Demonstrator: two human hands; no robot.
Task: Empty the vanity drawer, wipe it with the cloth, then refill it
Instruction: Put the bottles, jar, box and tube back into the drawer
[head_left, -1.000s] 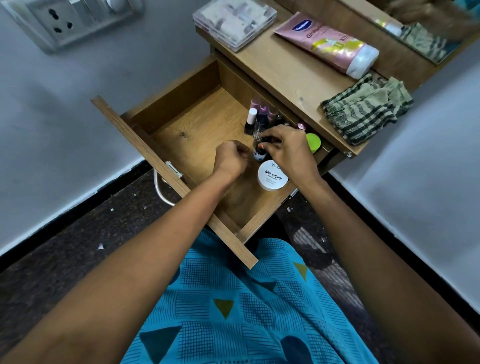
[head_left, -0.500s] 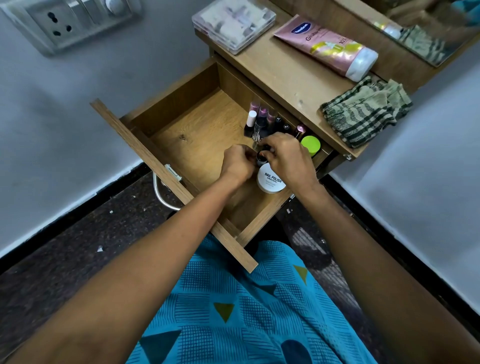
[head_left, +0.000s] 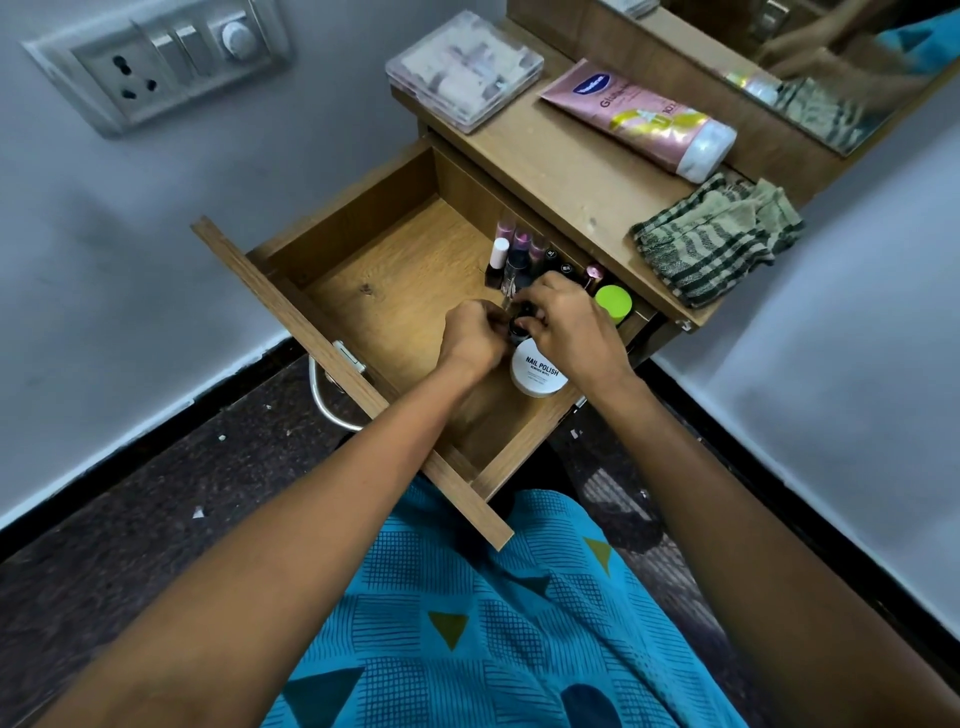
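Observation:
The wooden vanity drawer stands pulled out. Along its right side stand several nail polish bottles, a green-lidded jar and a white nail polish wipes tub. Both hands are inside the drawer and meet over a small dark bottle just behind the tub. My right hand curls around the bottle from the right. My left hand has its fingers closed and pinches at the bottle from the left. The striped green cloth lies crumpled on the vanity top, at its right end.
On the vanity top lie a pink lotion tube and a clear plastic case. A mirror stands behind them. A socket panel is on the left wall. The drawer's left half shows bare wood.
My left hand has moved right from the drawer's middle to join my right hand at the small dark bottle. The right hand has stayed on the bottle.

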